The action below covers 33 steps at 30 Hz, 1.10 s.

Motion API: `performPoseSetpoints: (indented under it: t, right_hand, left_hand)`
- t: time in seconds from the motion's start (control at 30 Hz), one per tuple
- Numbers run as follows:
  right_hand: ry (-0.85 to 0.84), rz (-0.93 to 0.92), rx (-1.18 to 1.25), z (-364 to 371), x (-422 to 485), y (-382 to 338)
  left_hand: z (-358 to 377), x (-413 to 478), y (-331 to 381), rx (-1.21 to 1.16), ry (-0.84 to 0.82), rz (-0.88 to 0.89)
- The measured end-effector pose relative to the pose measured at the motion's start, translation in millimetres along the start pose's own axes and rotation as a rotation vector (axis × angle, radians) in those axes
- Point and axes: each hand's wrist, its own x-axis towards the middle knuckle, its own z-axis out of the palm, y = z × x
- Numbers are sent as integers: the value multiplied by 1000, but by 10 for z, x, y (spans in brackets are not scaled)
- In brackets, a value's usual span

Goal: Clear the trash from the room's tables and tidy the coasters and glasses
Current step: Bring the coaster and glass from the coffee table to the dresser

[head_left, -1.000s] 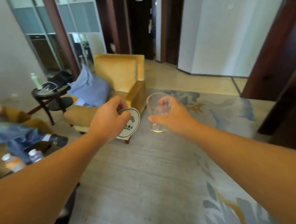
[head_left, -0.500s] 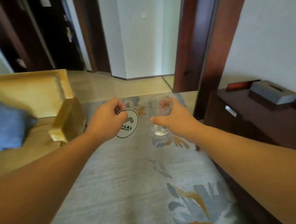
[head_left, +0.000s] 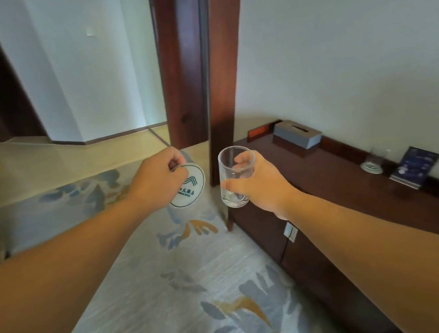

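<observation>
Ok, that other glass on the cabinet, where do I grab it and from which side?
Likely grip the far glass round its mid wall, from the front-left: it stands upright on a coaster, with the wall behind and a card close on its right. Free a hand first: the left hand holds a spare coaster, the right hand a held glass.

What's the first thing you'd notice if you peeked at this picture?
Two hands reach out in the middle: the left hand pinches a round white coaster with a green logo, and the right hand grips a clear glass beside it. On the right, a dark wooden cabinet against the wall carries a grey tissue box and a second glass farther along.
</observation>
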Motion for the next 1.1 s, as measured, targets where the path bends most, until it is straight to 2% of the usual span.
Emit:
performPoseSetpoints:
  t: [0.53,0.9,1.1]
  right_hand:
    - [166,90,-59,-1710,1105,941]
    - [287,216,-70,-2299,1640,1495]
    - [412,285,-72,-2551,2024,1677]
  left_hand:
    - [1867,1432,721,20,-168,189]
    - [2887,2287,739,-41,-323,257]
    - [3347,2913,728,-52,-387,338]
